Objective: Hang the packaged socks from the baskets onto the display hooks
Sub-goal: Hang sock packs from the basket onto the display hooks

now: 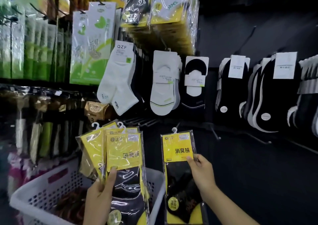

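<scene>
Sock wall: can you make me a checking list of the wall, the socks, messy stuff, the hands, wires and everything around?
Surface: dark display wall with bare hooks low down.
Job's things: bundle of yellow sock packs and a single yellow sock pack, both held up, none on a hook yet; white basket below them.
Clutter: blurred reddish items inside the basket, too unclear to name.
Grippers: left hand grips the bundle; right hand pinches the single pack's edge.
Cables: nothing seen.
Surroundings: white ankle socks, black low socks and green packs hang on the display.
</scene>
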A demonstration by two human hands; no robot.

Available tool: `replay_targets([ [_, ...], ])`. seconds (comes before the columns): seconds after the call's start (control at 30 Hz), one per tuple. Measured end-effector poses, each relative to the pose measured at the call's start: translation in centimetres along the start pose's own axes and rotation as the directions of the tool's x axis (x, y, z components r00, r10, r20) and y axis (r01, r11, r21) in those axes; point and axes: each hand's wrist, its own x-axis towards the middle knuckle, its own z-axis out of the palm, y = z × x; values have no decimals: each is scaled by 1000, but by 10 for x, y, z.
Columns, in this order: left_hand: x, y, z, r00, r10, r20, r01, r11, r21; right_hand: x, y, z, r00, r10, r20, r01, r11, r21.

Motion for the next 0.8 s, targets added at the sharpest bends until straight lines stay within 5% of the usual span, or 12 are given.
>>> replay_targets([
  [0.17,-1,-4,2,996,-41,76,44,998,-39,19,2,6,957,279,-73,-260,945,200],
  [0.37,-7,-5,4,976,-108,190,128,987,-96,13,7,-1,934,258,-247,-213,958,194],
  [0.47,-15,1,10,965,-108,238,130,988,-79,-18,3,1,990,129,-50,-119,979,167],
  [0.6,-32,13,25,947,-108,304,145,984,-101,-59,-9,8,973,-10,230,-30,984,173],
  [0.8,-43,11,38,906,-46,421,107,987,-123,-75,-16,3,976,-81,201,35,974,223],
])
